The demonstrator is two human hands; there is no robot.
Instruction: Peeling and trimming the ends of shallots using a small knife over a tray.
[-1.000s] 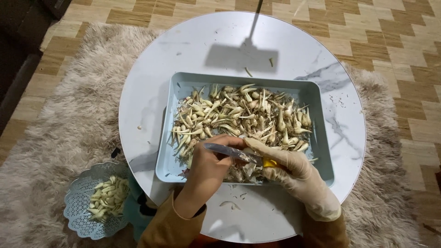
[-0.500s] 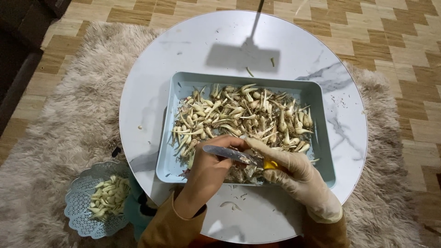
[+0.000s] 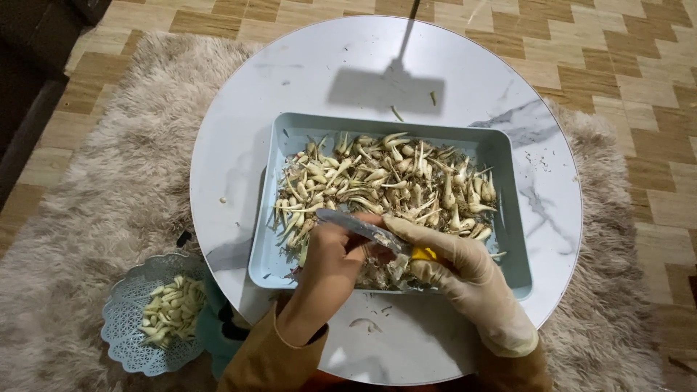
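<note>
The left hand, bare, is curling over the near edge of a pale blue tray that is sitting on a round white marbled surface. Its fingers are closing around something small among the peelings there; what they are gripping is hidden behind the hand. The right hand, in a cream glove, is lying just beside it. Its fingers are wrapping shut around the yellow handle of a knife, and the blade is pointing left across the top of the left hand.

The tray is holding a heap of unpeeled garlic cloves, filling its far and middle part, with papery skins lying under the two hands at the near side. A few scraps are resting on the surface in front of the tray and beyond it.

Down to the left, on a shaggy beige rug, a light blue lattice bowl is holding peeled cloves, well apart from the tray. Brown sleeves are showing at both wrists. A wood-patterned floor is showing around the rug.
</note>
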